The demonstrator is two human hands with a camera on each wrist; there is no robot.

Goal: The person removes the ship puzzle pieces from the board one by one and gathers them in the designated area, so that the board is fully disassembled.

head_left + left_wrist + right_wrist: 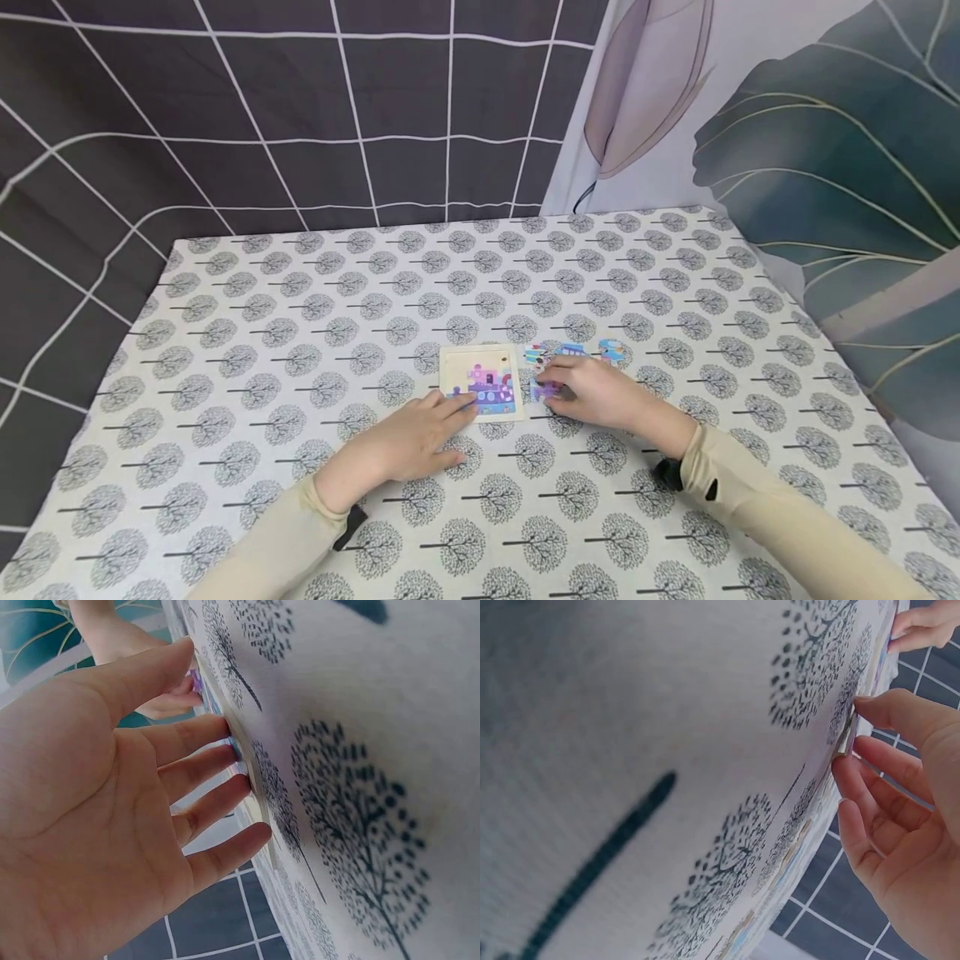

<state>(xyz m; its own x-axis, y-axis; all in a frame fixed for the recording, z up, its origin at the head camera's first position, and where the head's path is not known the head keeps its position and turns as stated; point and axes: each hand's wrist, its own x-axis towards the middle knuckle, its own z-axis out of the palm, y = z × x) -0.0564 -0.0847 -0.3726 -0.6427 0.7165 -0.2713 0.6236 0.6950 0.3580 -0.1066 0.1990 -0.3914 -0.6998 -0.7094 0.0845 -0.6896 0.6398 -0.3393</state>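
Observation:
A jigsaw puzzle tray point(453, 360) with a pale wooden rim lies flat on the table. Inside it, joined puzzle pieces point(491, 387) form part of a purple and blue picture; its upper part shows bare board. My left hand point(405, 437) rests its nearly straight fingertips on the tray's left front part, thumb spread over the cloth. Just right of the tray, my right hand point(600, 393) pinches a purple puzzle piece point(543, 392) between thumb and fingers, low over the cloth. In the right wrist view, the held piece point(851, 735) appears edge-on, partly hidden by the fingers.
Behind the right hand lie several loose puzzle pieces point(612, 349), mostly blue. A white tablecloth point(300, 275) printed with dark trees covers the table. A dark checked curtain point(405, 100) hangs behind, and a leaf-patterned cloth point(847, 183) hangs at the right.

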